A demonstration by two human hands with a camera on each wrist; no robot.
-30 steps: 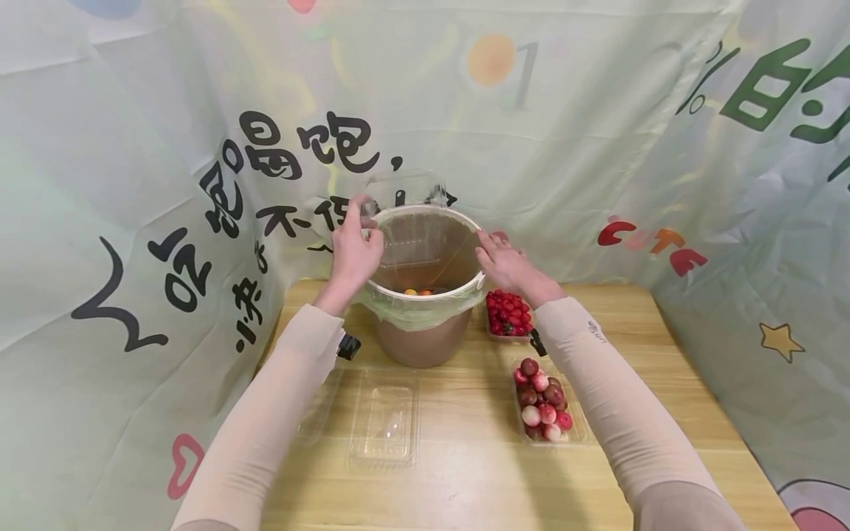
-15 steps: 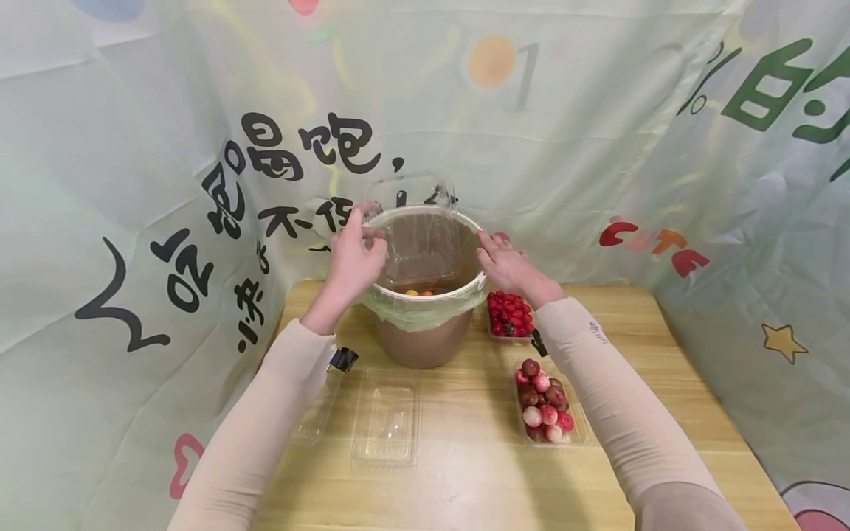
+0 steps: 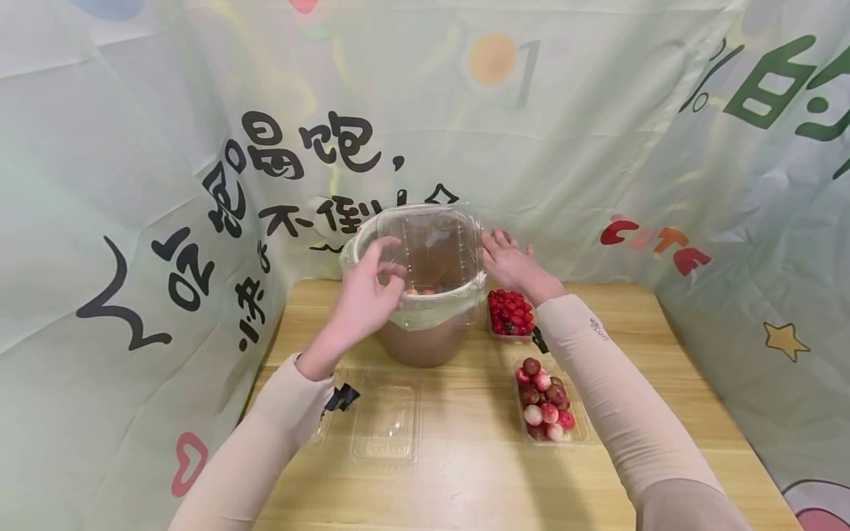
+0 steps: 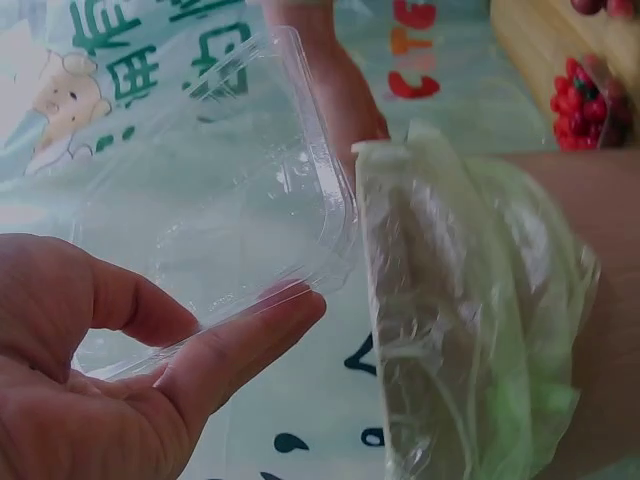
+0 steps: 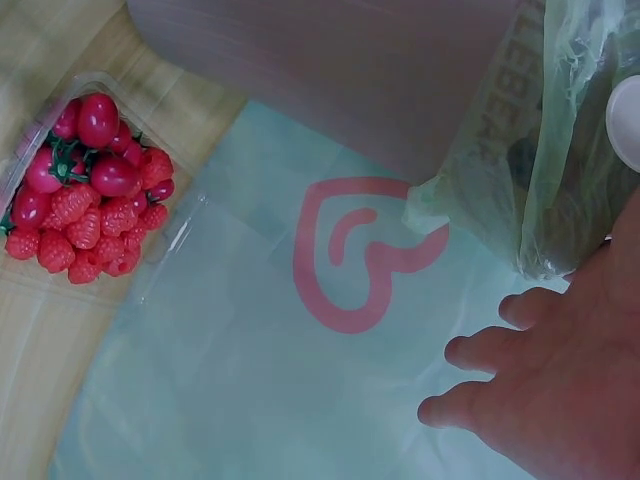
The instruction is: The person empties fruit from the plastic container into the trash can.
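My left hand pinches the edge of a clear plastic container between thumb and fingers, over the mouth of a brown bin. In the left wrist view the see-through container has nothing in it. A pale green bag lines the bin and folds over its white rim. Orange and yellow round pieces show at the bottom, through the container. At the rim's right side rests my right hand, fingers extended; in the right wrist view the spread fingers lie beside the bag.
Right of the bin stands a clear box of red berries and small tomatoes. Nearer is a box of dark red and pale round fruit. An empty clear container lies front left on the wooden table. Printed cloth surrounds the table.
My left hand has moved right and nearer. The clear container has come from the bin's far left edge to over its mouth. My right hand stays at the rim.
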